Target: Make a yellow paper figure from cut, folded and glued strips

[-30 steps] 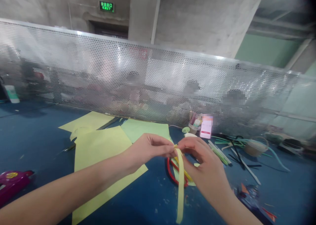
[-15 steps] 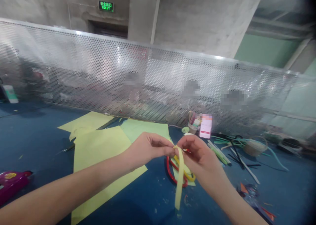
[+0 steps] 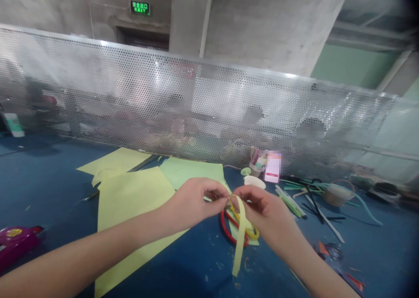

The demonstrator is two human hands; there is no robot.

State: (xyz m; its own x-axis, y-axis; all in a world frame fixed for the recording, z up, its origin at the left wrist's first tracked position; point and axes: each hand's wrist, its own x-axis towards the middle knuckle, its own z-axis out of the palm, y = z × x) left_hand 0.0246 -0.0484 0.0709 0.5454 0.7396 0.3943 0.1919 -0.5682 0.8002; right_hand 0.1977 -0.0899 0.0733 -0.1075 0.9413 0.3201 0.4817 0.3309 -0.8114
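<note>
Hanging from two sets of meeting fingertips: yellow paper strip (image 3: 242, 232). Clock centred on that pinch, 12 pointing away from the wearer.

Left hand (image 3: 201, 200) enters from 9 o'clock, thumb and forefinger pressed together on the strip's upper end. Right hand (image 3: 266, 210) enters from 4 o'clock, tips closed about the same end, just beside the left's; exact contact partly hidden.

Strip's long axis: short bow out toward 4, then a drop to 6, lower end loose. Right hand nearer the hanging length; the bow passes close by its thumb. Key relation, in my judgement: fixed at the top, free at 6.

Behind the strip, also at 6, red-and-yellow scissors (image 3: 224, 231), blades not visible, on the blue surface (image 3: 49, 193). Yellow paper sheet (image 3: 137, 193) at 9, partly under left forearm; phone (image 3: 273, 166) at 2.
</note>
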